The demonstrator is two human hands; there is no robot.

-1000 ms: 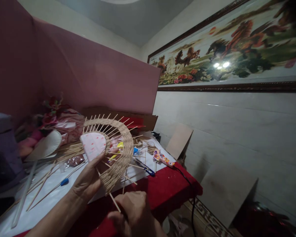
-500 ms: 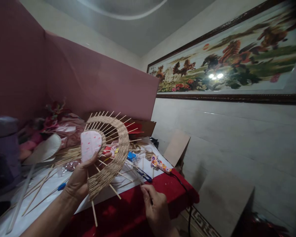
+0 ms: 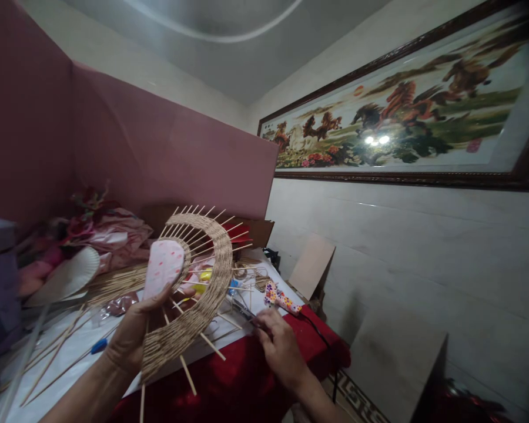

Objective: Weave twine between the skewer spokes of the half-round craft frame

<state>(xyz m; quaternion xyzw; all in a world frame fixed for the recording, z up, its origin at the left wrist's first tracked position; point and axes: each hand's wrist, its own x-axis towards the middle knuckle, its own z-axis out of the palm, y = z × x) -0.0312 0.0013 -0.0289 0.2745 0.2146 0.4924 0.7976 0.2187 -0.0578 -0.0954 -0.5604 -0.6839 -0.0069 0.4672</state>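
My left hand [image 3: 130, 329] is closed on a half-round woven fan [image 3: 223, 258], gripping it near its fabric-covered centre [image 3: 165, 264], which is white with pink spots. Thin wooden sticks radiate from that centre through a curved band of tan woven cord, and their ends stick out past the rim. My right hand [image 3: 280, 343] has its fingers at the near end of a dark-blue utility knife [image 3: 241, 306] lying on the white table cover. The fingers look closed on the knife, though they are slightly blurred and partly hide it.
A flower-patterned glue gun [image 3: 282, 298] with a black cord lies right of the knife, near the red cloth [image 3: 229, 382]. Loose sticks [image 3: 62, 346], a blue-handled tool [image 3: 99, 346] and a pale pleated fan [image 3: 73, 273] lie to the left. Behind stands a pink partition [image 3: 171, 153].
My right hand has moved forward from the table's front edge to the utility knife. The woven fan, still in my left hand, has tilted and shifted slightly.
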